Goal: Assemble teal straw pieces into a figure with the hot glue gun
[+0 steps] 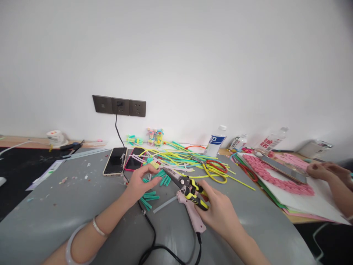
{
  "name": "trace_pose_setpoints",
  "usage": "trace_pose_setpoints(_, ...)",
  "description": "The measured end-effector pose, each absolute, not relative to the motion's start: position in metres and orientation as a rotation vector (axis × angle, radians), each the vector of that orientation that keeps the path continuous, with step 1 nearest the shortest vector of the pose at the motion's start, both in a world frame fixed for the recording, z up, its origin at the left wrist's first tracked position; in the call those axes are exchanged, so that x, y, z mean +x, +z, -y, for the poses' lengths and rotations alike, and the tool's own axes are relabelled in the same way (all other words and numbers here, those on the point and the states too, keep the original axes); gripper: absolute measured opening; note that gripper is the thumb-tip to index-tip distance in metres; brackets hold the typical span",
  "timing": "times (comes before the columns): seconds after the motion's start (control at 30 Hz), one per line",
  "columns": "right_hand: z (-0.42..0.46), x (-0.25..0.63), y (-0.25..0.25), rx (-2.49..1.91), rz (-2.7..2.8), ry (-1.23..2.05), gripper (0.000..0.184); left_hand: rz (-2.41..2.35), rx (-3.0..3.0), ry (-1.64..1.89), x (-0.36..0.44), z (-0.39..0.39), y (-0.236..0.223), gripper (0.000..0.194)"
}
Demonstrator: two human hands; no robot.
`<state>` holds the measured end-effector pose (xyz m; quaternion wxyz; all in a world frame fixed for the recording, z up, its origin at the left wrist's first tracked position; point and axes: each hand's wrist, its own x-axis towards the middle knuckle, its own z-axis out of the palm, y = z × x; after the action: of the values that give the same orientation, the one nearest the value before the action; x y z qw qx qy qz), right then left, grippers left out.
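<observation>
- Head view: a black cord (149,219) loops at the near edge of the gray table (121,235).
- A pink glue gun (193,213) lies in from that edge, a translucent stick (165,204) at its far end.
- The right hand (219,209) grasps the handles of yellow-and-black snips (189,187), blades slanting toward the table's far-left corner.
- Just beside the blade tips, the left hand (142,180) curls its fingers at a small turquoise-and-yellow piece (152,162); I cannot tell whether they grip it.
- Short teal pieces (150,197) lie near that hand.
- Beyond it, toward the far edge, a white-edged phone (114,162) lies beside a pink-edged phone (135,160).
- Right of them spread long fuzzy stems (176,156), with scissors (204,164) among them.
- A blue-labeled bottle (213,145) stands at the far edge, small fuzzy figures (159,137) to its left.
</observation>
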<state>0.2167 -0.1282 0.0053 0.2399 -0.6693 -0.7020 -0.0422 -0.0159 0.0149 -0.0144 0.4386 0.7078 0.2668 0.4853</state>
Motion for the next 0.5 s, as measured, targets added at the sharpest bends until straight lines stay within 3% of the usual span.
trace_pose_setpoints(0.1,0.1298,0.2157,0.004,-1.87,1.924,-0.038,0.022,-0.648,1.766,1.209,-0.0163,-0.0149,-0.0151,0.016)
trace_pose_setpoints(0.3,0.1297,0.2204,0.0058,-1.808,1.806,-0.034,0.042,-0.641,1.776,1.214,-0.016,-0.0163,-0.0165,0.016)
trace_pose_setpoints(0.5,0.1317,0.2232,0.0095,-1.836,1.842,-0.009,0.044,-0.643,1.791,1.194,-0.017,-0.0173,-0.0176,0.014)
